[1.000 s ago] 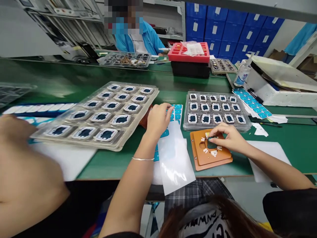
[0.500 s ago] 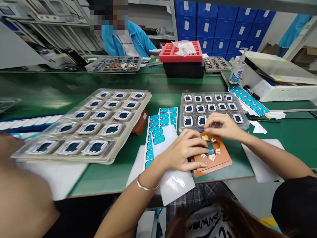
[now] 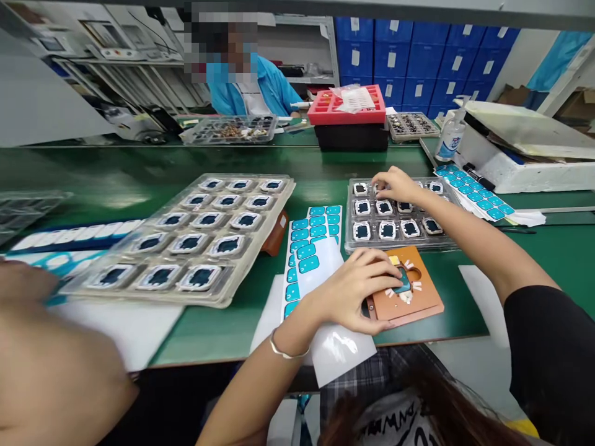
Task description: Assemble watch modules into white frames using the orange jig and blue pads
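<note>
Lighting: bright, cool, fairly even; source out of view, apparently overhead. Diffuse pale streaks reflected on green surface (image 3: pixel 125 162), upper left. Sharp white glare on glossy film (image 3: pixel 339 350). Shadows soft. Focus: right tray (image 3: pixel 398 246) reasonably crisp; forearm (image 3: pixel 56 365) at left edge heavily blurred. Wide-angle stretching toward frame edges. Pixelated block masks seated person's head (image 3: pixel 220 43).

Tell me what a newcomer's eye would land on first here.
Likely the orange block near the front edge of the green bench, under the left hand. Next, the large tray of white-rimmed dark parts on the left. Then the bright red tray atop a black box across the bench.
</note>
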`<state>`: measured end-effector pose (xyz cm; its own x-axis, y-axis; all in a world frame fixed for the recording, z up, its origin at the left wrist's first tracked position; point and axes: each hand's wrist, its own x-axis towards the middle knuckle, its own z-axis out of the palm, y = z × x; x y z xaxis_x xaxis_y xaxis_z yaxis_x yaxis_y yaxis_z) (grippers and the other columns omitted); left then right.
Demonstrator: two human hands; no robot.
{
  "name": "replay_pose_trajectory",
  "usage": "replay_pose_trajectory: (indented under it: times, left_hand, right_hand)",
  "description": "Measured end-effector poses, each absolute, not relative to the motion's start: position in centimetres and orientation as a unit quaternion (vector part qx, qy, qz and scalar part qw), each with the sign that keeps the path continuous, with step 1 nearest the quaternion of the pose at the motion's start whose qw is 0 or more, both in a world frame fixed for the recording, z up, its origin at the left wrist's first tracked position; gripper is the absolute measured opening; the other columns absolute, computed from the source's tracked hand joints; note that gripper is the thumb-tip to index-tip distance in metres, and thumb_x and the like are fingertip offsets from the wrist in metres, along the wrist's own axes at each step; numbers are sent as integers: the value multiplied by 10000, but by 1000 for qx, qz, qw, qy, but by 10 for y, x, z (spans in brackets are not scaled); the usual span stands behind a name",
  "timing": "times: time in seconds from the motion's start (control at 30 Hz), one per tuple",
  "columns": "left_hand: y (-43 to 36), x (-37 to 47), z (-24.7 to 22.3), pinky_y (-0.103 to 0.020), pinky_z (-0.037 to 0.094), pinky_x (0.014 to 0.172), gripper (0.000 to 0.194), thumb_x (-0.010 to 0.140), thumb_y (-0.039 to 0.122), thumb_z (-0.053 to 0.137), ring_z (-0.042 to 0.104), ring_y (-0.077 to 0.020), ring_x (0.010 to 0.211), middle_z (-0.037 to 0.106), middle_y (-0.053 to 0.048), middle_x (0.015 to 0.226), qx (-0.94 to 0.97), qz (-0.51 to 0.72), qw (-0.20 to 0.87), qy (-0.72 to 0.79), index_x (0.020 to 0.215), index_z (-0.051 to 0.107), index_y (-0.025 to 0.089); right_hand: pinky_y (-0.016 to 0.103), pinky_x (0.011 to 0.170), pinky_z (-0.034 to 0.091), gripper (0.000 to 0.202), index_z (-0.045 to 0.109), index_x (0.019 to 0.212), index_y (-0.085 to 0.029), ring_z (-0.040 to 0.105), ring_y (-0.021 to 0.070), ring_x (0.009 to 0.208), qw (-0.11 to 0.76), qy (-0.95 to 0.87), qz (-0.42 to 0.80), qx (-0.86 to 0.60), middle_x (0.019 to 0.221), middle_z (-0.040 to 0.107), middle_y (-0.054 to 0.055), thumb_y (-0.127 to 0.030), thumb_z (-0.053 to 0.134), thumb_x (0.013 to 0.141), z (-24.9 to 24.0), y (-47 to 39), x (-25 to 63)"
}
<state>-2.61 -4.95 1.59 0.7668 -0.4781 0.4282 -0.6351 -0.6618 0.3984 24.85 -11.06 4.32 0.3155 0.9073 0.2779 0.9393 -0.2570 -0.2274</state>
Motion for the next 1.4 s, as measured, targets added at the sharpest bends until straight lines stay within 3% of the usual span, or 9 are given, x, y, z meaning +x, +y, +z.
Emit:
replay_pose_trajectory:
  times: [0.13,0.2,0.33,0.4,0.53,0.67,0.9,1.1,1.4]
  left_hand:
    - [-46,-24,16,-468,398,1034,466,682,360,663,503,-292,1157,673,-51,1199,893,157,284,-311,1127,637,227]
    - [-44,-23,15,-473,402,1038,462,676,354,665,508,-290,1152,675,-48,1199,891,160,287,-313,1120,642,229]
    - [-43,-22,16,-484,405,1038,448,677,339,672,520,-291,1133,679,-66,1183,886,172,291,-317,1104,655,204]
    - [-44,-22,17,-482,423,1022,437,696,349,679,521,-291,1124,683,-74,1172,889,171,285,-316,1106,662,198]
    - [-47,-20,17,-463,463,966,412,759,431,693,542,-279,1090,706,-79,1133,891,198,260,-315,1095,675,194]
    - [-53,-18,13,-468,462,951,475,765,548,692,554,-287,1082,725,-75,1095,894,228,234,-306,1093,678,206]
    - [-58,-22,17,-495,399,926,630,730,716,661,542,-313,1082,720,-83,1118,915,202,211,-279,1116,672,218]
    - [-62,-26,17,-453,426,896,433,817,525,696,549,-264,1033,726,-57,1042,915,278,239,-171,1127,637,228]
    - [-66,-28,15,-488,419,920,529,759,512,749,507,-297,1096,681,-81,1123,927,273,229,-121,1167,593,214]
  right_hand:
    - [373,820,436,247,716,1091,-176,598,218,835,237,-569,-86,-782,950,725,76,-194,668,850,54,-138,228]
    - [348,740,470,210,747,1045,-196,603,191,748,323,-566,-89,-753,893,725,62,-278,683,862,54,-166,205]
    - [292,624,539,262,756,1037,-228,664,164,724,478,-551,64,-680,897,747,38,-385,730,829,48,-234,152]
    - [266,611,563,278,738,1092,-232,689,152,732,464,-575,107,-665,908,755,36,-338,734,835,44,-260,134]
    - [226,562,527,198,717,1086,-203,659,114,637,395,-653,14,-646,813,743,35,-202,669,894,38,-281,121]
    - [243,574,514,115,719,979,-180,614,118,645,360,-685,-32,-633,758,668,34,-239,644,915,33,-279,123]
    - [433,878,522,260,712,1033,-213,619,231,1044,371,-648,-47,-663,1164,666,111,-369,742,826,33,-279,125]
    - [412,807,538,146,725,916,-202,614,220,933,371,-642,-53,-669,1072,740,86,-301,754,813,31,-278,121]
    - [401,775,526,144,745,889,-243,600,208,901,394,-641,-30,-658,1095,747,55,-363,748,810,23,-261,111]
